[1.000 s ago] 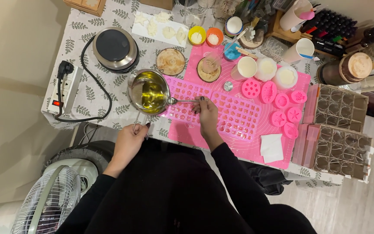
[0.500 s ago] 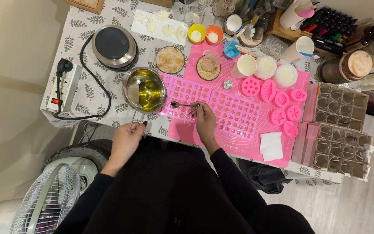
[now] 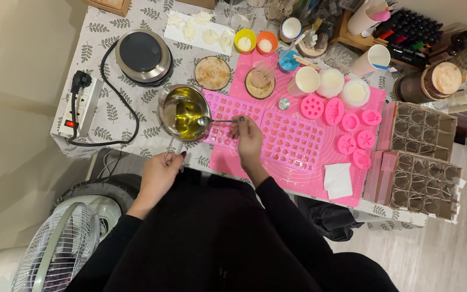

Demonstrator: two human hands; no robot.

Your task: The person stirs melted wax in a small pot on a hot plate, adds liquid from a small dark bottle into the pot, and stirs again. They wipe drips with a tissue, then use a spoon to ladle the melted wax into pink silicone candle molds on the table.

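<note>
Head view: scooping step, right hand (image 3: 248, 141) w/ closed grip on spoon (image 3: 218, 120) dipped in yellow-liquid pan (image 3: 184, 112), left hand (image 3: 159, 174) gripping pan handle; next likely needs level carry to pink mould (image 3: 263, 133).

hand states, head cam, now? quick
Left hand: closed on the handle of the metal pot of yellow liquid.
Right hand: closed on a metal spoon, its bowl at the pot's rim.
</note>
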